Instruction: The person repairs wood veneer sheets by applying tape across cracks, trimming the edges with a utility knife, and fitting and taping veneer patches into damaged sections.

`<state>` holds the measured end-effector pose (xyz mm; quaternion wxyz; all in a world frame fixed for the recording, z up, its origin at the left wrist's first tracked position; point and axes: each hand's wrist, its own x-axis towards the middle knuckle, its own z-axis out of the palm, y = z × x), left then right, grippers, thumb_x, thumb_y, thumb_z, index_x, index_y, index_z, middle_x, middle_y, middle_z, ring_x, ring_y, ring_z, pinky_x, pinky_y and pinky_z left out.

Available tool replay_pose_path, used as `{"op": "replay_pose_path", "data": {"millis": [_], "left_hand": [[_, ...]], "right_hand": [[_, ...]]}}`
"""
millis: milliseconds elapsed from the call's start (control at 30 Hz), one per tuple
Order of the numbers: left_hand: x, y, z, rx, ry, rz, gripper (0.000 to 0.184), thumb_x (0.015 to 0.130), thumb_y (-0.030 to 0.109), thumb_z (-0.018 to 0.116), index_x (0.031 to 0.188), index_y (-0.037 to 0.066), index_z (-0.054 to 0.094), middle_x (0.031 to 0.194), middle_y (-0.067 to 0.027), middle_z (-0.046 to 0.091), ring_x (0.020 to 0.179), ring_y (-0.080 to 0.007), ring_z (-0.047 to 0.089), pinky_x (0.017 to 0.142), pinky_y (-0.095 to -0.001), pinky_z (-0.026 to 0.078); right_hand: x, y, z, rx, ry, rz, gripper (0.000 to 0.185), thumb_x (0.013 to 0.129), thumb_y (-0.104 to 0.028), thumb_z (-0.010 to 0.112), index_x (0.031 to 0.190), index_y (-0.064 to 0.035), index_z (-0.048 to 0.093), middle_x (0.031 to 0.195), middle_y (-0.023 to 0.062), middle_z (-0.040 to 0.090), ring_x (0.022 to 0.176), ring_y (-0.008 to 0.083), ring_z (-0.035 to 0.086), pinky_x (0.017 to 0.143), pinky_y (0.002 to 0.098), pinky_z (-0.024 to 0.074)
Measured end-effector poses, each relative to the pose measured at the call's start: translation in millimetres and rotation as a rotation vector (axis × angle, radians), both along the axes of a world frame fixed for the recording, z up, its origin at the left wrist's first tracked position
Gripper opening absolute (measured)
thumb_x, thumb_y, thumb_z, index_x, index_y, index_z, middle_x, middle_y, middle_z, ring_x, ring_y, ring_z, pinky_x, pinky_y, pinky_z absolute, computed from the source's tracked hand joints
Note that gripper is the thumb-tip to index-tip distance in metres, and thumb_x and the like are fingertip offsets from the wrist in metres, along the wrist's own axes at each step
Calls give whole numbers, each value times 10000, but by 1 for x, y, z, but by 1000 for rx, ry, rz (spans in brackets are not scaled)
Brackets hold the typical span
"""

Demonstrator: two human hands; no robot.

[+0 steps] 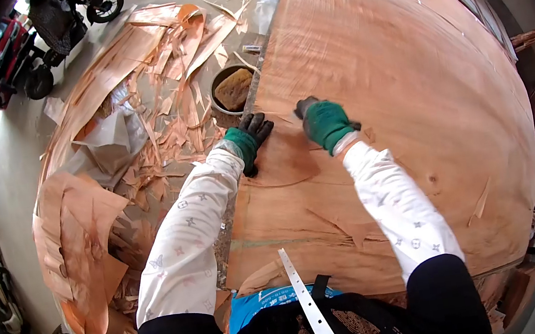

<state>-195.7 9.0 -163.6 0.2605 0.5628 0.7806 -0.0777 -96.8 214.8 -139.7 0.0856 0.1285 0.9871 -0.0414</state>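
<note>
Two gloved hands work over a broad wood sheet (401,91) that spans twelve to five o'clock. Doing this well probably means bracing the sheet's edge and stroking lightly and evenly, so the grain doesn't split. Near centre, towards twelve, the left hand (252,139) lies at that edge, fingers spread, gripping nothing. Towards two, the right hand (326,123) is curled low; whether it holds anything, I cannot tell.

Smooth wood, ragged scraps

Toward two o'clock, the wood sheet (407,84) looks smooth, matt (one knot (432,179) interrupts it); at eleven, wood scraps (193,38) are rough-edged; at twelve, clear plastic (267,6) gleams; sleeves (183,249) at four and eight are creased cloth
</note>
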Motion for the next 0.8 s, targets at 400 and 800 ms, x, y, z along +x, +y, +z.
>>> {"op": "replay_pose_path", "data": {"millis": [400, 800], "left_hand": [[-1, 1, 5, 11, -19, 12, 1338, 451, 382, 910, 1512, 149, 129, 1559, -194, 110, 1432, -413, 118, 1150, -481, 224], [-3, -2, -8, 52, -29, 34, 1370, 403, 388, 918, 1508, 151, 143, 1551, -196, 129, 1426, -411, 145, 1147, -469, 246]], "right_hand": [[-18, 20, 53, -837, -37, -277, 371, 801, -245, 705, 1069, -7, 610, 851, 118, 654, 672, 185, 641, 637, 311, 531], [-40, -41, -15, -250, 107, 63, 229, 814, -89, 575, 1037, -112, 620, 1039, 166, 640, 966, 366, 615, 801, 432, 507]]}}
